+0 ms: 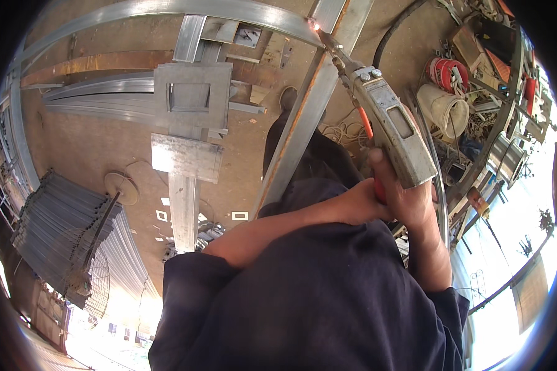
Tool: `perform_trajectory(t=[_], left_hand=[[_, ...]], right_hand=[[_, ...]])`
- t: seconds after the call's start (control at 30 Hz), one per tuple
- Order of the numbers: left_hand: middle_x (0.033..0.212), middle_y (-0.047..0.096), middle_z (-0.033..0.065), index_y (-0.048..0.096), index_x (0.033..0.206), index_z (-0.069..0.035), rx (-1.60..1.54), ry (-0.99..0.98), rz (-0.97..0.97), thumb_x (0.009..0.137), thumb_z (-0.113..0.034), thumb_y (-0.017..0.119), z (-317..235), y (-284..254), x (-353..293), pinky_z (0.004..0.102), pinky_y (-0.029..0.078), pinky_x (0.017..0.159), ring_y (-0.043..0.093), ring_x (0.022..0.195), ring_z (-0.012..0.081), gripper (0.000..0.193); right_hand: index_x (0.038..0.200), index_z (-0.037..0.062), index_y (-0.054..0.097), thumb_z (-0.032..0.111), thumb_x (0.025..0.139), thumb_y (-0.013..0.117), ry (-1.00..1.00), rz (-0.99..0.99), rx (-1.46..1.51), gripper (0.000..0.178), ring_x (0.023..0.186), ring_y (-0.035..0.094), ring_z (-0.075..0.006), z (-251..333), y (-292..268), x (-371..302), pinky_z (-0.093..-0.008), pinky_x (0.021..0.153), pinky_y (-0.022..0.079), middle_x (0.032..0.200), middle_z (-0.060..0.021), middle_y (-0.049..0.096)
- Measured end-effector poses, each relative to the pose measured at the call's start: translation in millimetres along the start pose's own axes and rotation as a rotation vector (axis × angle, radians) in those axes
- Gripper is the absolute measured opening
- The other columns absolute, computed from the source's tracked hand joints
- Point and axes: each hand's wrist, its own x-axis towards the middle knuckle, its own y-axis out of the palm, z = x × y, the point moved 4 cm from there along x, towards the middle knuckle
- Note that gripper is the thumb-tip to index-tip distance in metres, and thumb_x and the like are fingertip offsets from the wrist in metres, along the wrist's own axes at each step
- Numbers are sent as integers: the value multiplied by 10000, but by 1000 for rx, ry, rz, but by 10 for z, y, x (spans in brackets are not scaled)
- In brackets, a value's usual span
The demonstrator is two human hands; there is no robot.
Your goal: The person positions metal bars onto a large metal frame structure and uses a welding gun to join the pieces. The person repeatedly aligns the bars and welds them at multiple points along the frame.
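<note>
My right hand [402,179] is closed round the grip of a metal-bodied welding gun [384,99] with a red trigger-side part. The gun points up and away to the left. Its narrow nozzle [331,43] meets the joint of a curved-looking steel rail [254,12] and a long steel tube [294,145]. A small bright orange glow shows at that joint. From the left, my left hand [365,205] reaches across and rests against the right wrist by the red grip; its fingers are hidden there.
Metal plates [189,154], one with a rectangular opening, lie on a steel bar at left. Stacked tubes [59,213] and a fan guard [99,287] stand lower left. A red bucket [442,73], a pale bucket [442,105] and scrap clutter the right. A black hose [393,31] runs along the floor.
</note>
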Motion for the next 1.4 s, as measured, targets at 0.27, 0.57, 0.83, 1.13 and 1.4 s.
perform_trajectory(t=[0.27, 0.57, 0.83, 1.13, 1.4], left_hand=[[1103, 720, 51, 678, 1217, -24, -191, 90, 3, 821, -30, 780, 320, -180, 25, 332, 533, 873, 651, 1050, 144, 409], [1105, 727, 55, 675, 1213, -22, 8, 60, 55, 846, -94, 815, 24, -64, 8, 334, 537, 883, 651, 1055, 139, 400], [1033, 729, 46, 684, 1165, -21, -10, 29, 43, 850, -93, 804, 79, -111, -5, 327, 542, 827, 659, 989, 134, 345], [1005, 728, 52, 688, 1136, -17, -124, 67, 42, 840, -78, 797, 330, -240, 13, 323, 542, 804, 662, 953, 139, 322], [1023, 737, 64, 698, 1132, -13, 65, -62, 40, 840, -94, 813, 108, -110, -40, 334, 547, 836, 676, 989, 152, 324]], right_hand=[[1373, 5, 588, 186, 987, 740, 27, -39, 24, 453, 1058, 651, -207, -60, 79, -2, -348, 918, 528, 1209, -116, 672], [1501, -12, 481, 220, 992, 741, 49, -8, 14, 617, 1234, 611, -224, 73, 92, 14, -363, 1053, 482, 1352, -148, 646], [1488, -21, 495, 242, 995, 740, 79, -21, 24, 610, 1267, 594, -226, 31, 120, 13, -368, 1080, 461, 1373, -154, 637], [1432, -13, 545, 233, 995, 740, 17, -51, -35, 539, 1177, 638, -227, 62, 137, 21, -368, 1015, 500, 1271, -137, 686], [1425, -7, 550, 237, 1004, 727, 5, -57, -32, 517, 1159, 648, -225, -3, 147, -48, -364, 994, 509, 1260, -140, 688]])
